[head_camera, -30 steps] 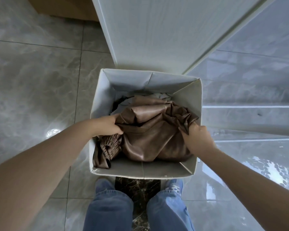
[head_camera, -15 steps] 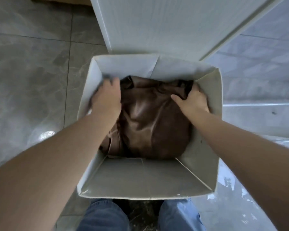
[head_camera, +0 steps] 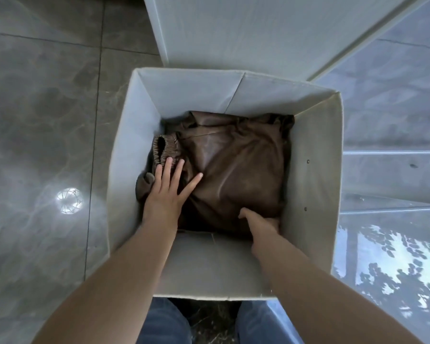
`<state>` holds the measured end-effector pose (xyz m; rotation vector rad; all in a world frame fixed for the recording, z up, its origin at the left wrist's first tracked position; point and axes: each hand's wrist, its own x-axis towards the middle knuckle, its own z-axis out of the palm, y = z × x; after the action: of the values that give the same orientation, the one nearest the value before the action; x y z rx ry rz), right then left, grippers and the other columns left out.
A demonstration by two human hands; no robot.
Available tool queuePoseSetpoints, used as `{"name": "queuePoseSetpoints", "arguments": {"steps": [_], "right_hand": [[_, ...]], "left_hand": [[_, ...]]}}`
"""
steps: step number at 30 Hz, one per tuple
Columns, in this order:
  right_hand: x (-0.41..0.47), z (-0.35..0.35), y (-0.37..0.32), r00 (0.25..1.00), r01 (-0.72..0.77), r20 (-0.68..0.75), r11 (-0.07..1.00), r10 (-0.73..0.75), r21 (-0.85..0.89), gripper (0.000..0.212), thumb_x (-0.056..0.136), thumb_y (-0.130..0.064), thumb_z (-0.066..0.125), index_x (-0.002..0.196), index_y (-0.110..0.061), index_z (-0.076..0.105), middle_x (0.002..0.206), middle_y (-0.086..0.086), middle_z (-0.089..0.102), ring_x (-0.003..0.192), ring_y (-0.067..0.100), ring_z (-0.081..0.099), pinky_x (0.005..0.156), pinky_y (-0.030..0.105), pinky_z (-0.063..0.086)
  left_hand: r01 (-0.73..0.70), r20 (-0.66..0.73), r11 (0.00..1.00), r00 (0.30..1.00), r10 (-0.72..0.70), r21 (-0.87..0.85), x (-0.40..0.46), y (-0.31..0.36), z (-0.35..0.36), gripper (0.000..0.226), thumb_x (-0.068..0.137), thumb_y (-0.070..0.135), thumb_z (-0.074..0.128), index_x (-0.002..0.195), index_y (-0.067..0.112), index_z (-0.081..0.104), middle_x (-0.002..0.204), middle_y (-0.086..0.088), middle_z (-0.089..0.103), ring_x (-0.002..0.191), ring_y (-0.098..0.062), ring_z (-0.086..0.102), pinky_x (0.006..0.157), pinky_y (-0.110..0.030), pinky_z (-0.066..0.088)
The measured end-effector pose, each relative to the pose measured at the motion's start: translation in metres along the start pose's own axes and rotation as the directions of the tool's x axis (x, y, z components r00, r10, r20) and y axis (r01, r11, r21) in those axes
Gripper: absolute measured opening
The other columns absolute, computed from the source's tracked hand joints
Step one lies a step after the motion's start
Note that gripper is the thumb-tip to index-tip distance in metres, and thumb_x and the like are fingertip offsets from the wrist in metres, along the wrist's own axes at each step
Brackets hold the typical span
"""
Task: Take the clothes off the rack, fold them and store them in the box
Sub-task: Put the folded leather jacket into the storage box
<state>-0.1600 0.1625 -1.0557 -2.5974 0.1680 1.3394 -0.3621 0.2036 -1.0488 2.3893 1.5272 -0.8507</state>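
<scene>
Grey marble floor tiles point(head_camera: 40, 115), glossy. Lamp glare point(head_camera: 69, 201) at left. White panel point(head_camera: 246, 28) above. Blue jeans point(head_camera: 166, 321) below.

No readable text, label or number shows anywhere.

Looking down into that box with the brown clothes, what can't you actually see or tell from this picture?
- Right hand fingers: tucked under the brown garment, head view.
- Anything beneath the garment: covered by it.
- Box floor: hidden by the garment.
- Clothes rack: outside the frame.
- Left hand lies flat, fully visible.
</scene>
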Motion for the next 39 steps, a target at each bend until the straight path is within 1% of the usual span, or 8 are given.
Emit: {"name": "queuePoseSetpoints", "arguments": {"steps": [10,17,23,26,28,30,32,39], "right_hand": [[0.012,0.0,-0.005,0.991,0.13,0.062,0.975,-0.12,-0.179,0.078,0.058,-0.041,0.085,0.124,-0.008,0.064,0.124,0.006,0.064,0.118,0.026,0.057,0.101,0.037,0.05],[-0.013,-0.052,-0.043,0.962,-0.031,0.246,0.939,0.121,-0.342,0.063,0.067,-0.034,0.081,0.119,-0.013,0.052,0.117,0.011,0.056,0.1,0.033,0.06,0.078,0.044,0.058],[-0.036,-0.049,-0.019,0.99,0.048,-0.1,0.907,-0.099,-0.419,0.088,0.079,-0.043,0.078,0.144,-0.001,0.036,0.144,0.021,0.046,0.131,0.039,0.046,0.107,0.044,0.038],[-0.078,-0.043,0.006,0.65,0.502,-0.263,0.662,-0.713,-0.557,0.073,0.078,-0.028,0.075,0.142,-0.015,0.042,0.137,0.013,0.051,0.124,0.034,0.048,0.101,0.044,0.038],[-0.073,-0.035,0.005,0.335,0.721,0.033,0.233,-0.942,-0.653,0.075,0.078,-0.022,0.072,0.147,-0.018,0.04,0.146,0.005,0.047,0.134,0.025,0.043,0.108,0.041,0.037],[-0.047,-0.026,-0.011,0.168,0.694,0.388,-0.17,-0.906,-0.7,0.08,0.085,-0.029,0.065,0.154,-0.014,0.028,0.161,0.003,0.028,0.15,0.024,0.023,0.12,0.044,0.025],[-0.01,-0.021,-0.028,0.191,0.61,0.517,-0.311,-0.834,-0.728,0.085,0.09,-0.045,0.055,0.158,-0.014,0.015,0.167,0.006,0.008,0.154,0.025,0.007,0.123,0.049,0.014],[0.081,0.001,-0.022,0.335,0.548,0.395,-0.165,-0.855,-0.82,0.097,0.09,-0.077,0.026,0.159,-0.014,0.0,0.166,0.013,-0.007,0.154,0.026,-0.003,0.124,0.045,0.007]], "left_hand": [[-0.02,0.043,0.993,0.999,0.015,0.117,0.012,0.001,0.009,0.077,0.103,0.038,0.029,0.142,0.031,-0.037,0.154,-0.027,-0.027,0.142,-0.054,-0.012,0.115,-0.062,0.0],[-0.09,0.254,0.996,0.964,0.081,0.026,-0.008,-0.001,-0.028,0.09,0.098,0.04,0.043,0.144,0.029,-0.034,0.155,-0.027,-0.023,0.142,-0.054,-0.012,0.116,-0.06,0.006],[-0.05,0.3,0.981,0.948,0.105,-0.185,-0.046,0.009,-0.015,0.112,0.076,0.073,0.047,0.149,0.028,-0.025,0.154,-0.021,-0.032,0.14,-0.044,-0.03,0.117,-0.054,-0.011],[0.045,0.121,0.961,0.993,-0.012,-0.274,-0.034,0.027,-0.019,0.099,0.08,0.078,0.027,0.154,0.024,-0.012,0.157,-0.023,-0.02,0.144,-0.04,-0.024,0.117,-0.053,-0.011],[0.068,-0.039,0.945,0.996,-0.085,-0.321,-0.023,0.039,-0.02,0.091,0.086,0.071,0.027,0.155,0.02,-0.003,0.159,-0.022,-0.013,0.147,-0.037,-0.016,0.119,-0.052,-0.005],[0.1,-0.098,0.928,0.985,-0.144,-0.359,-0.019,0.043,-0.012,0.088,0.088,0.067,0.034,0.156,0.018,0.006,0.16,-0.021,-0.009,0.148,-0.035,-0.011,0.12,-0.051,-0.001],[0.165,-0.116,0.9,0.966,-0.229,-0.404,-0.017,0.041,0.008,0.088,0.087,0.069,0.036,0.155,0.019,0.013,0.16,-0.022,-0.004,0.149,-0.037,-0.008,0.12,-0.052,0.003],[0.184,-0.124,0.849,0.952,-0.279,-0.496,0.005,0.039,0.068,0.087,0.088,0.071,0.034,0.156,0.023,0.009,0.161,-0.017,-0.012,0.148,-0.035,-0.015,0.119,-0.055,0.003]]}}
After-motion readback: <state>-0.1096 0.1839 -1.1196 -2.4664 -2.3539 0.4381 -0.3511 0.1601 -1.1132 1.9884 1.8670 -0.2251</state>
